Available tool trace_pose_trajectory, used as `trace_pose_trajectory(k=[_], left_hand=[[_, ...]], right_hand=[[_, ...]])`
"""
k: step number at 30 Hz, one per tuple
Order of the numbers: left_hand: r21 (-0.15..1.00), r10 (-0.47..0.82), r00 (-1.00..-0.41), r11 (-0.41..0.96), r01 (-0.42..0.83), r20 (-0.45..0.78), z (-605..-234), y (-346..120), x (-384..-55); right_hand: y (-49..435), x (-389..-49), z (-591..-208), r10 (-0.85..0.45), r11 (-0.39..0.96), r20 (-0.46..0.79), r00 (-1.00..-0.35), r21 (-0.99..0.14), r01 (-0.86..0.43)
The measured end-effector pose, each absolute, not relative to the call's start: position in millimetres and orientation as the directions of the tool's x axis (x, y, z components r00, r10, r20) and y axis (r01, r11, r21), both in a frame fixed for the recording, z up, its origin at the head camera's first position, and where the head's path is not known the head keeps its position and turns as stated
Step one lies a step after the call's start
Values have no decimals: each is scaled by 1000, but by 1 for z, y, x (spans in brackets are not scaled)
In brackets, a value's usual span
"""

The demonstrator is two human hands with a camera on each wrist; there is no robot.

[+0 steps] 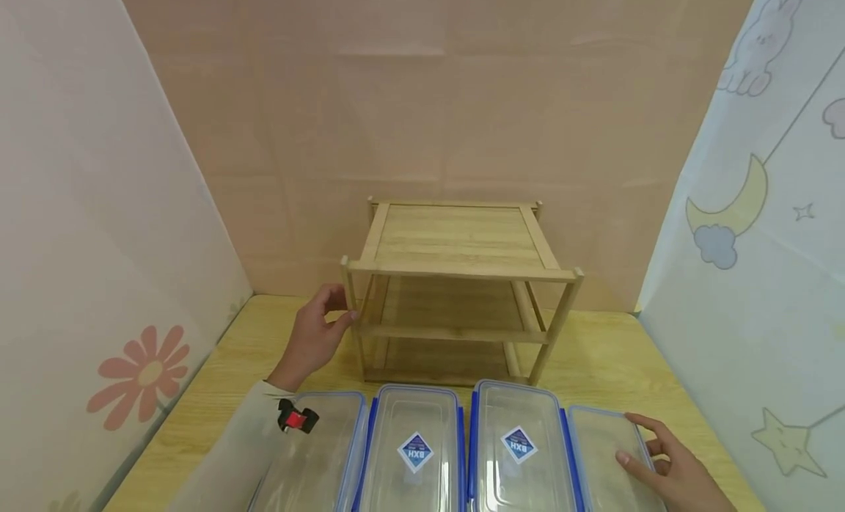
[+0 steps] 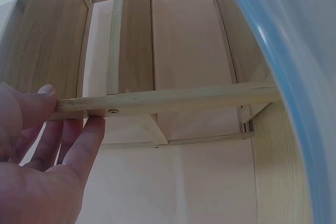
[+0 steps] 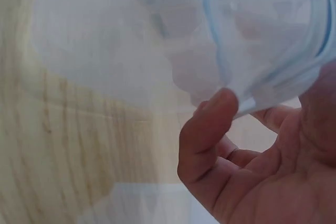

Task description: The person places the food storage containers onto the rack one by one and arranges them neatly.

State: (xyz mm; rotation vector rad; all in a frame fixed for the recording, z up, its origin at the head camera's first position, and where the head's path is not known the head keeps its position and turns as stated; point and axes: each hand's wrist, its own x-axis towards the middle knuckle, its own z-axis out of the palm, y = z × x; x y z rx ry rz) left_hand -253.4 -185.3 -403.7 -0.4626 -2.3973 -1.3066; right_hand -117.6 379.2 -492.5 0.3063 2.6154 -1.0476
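Note:
A three-tier wooden shelf rack stands on the table, its tiers bare. My left hand pinches the rack's front left post, thumb on one side and fingers on the other. At the right end of a row of clear, blue-rimmed plastic food containers, my right hand grips the side of the last container. In the right wrist view the curled fingers touch that container's edge; its outline there is blurred.
Two middle containers have blue side clips and diamond labels. Another container lies at the left, partly under my left forearm. A white wall with a flower rises left, a patterned one right, a tan backdrop behind.

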Motion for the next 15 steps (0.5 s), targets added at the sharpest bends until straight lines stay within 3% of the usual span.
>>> trace_pose_trajectory(k=[9,15], left_hand=[[732,138,-876,498,466,463,-402,-185,-256],[733,140,-885,512,448,443,-402,-185,-255]], right_hand=[[382,-116,-496,55,624,-355,-933,-717,310],[384,-113,-496,89,630,-347,-934,-707,322]])
